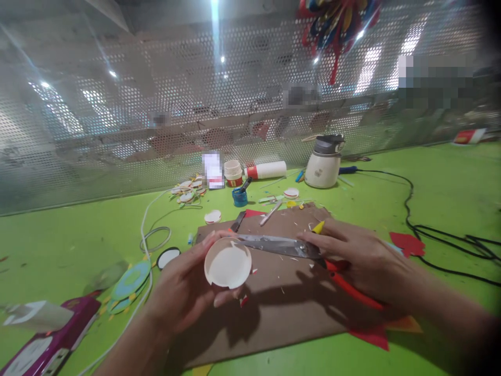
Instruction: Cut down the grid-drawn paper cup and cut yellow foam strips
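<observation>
No word or number I can read anywhere in front of me! Here's the short red-and-white paper cup (234,181), a pale mark on its red band, too small for me to make out. Over to the round cream jug with a dark grey lid (321,175): a greyish emblem, its details unclear. And the upright white rectangular panel (213,168)? Blurred into blocks, illegible.

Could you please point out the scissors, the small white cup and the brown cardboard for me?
Scissors (293,248): head view, on the metal blades near the pivot.
Small white cup (229,267): head view, on its inner bottom.
Brown cardboard (284,318): head view, on its bare surface.
</observation>
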Demonstrator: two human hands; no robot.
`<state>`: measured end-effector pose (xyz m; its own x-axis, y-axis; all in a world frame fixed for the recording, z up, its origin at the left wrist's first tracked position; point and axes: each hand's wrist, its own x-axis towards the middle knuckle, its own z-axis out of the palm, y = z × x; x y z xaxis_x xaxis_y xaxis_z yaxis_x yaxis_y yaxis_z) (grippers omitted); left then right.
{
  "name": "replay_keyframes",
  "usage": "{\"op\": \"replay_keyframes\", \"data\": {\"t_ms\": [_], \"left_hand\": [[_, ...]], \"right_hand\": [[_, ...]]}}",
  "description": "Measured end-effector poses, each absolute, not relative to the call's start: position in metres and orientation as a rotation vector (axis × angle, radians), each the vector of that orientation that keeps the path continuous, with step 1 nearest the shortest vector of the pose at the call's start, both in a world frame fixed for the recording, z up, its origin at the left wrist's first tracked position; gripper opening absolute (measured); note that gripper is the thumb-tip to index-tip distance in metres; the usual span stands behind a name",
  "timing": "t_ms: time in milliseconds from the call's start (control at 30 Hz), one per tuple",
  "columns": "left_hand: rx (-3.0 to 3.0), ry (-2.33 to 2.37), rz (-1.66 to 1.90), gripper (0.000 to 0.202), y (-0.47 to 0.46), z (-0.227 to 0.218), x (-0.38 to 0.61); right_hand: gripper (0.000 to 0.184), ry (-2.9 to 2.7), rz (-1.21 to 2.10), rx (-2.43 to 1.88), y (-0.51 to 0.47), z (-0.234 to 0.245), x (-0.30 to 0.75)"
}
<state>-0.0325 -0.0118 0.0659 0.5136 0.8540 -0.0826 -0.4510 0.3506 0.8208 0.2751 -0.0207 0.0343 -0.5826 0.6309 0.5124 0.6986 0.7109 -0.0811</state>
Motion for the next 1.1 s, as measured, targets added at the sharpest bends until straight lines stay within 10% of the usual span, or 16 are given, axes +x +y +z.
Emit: {"op": "replay_keyframes", "data": {"t_ms": [1100], "left_hand": [[0.758, 0.556, 0.873, 0.023, -0.0147, 0.0697, -0.0282]], "right_hand": [[0.041, -2.407, -0.138, -1.122, -0.0285, 0.0305, 0.2680]]}}
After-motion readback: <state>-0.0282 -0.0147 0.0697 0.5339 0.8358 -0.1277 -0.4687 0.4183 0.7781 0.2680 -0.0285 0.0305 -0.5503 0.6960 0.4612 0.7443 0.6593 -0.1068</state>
